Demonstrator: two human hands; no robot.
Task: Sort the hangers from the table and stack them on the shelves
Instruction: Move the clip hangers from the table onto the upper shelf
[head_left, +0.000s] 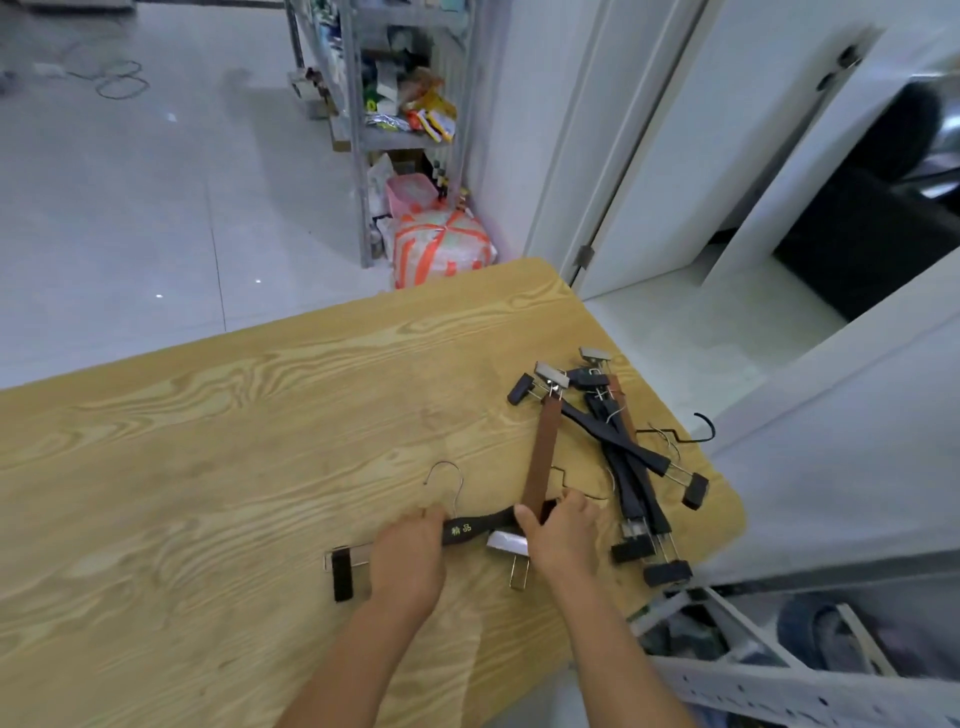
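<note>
A black clip hanger (475, 527) with gold lettering and a wire hook lies near the front of the wooden table (249, 447). My left hand (408, 553) grips its left part. My right hand (563, 532) grips its right part, where the lower end of a brown clip hanger (543, 447) crosses it. The brown hanger runs up toward a silver clip at its far end. A tangled pile of black hangers (631, 467), with a second brown one among them, lies at the table's right edge.
A metal shelf rack (358, 130) packed with packets stands beyond the table, with a taped bundle (441, 247) at its foot. A white door and wall are at the right. A grey perforated shelf frame (753, 675) sits at lower right.
</note>
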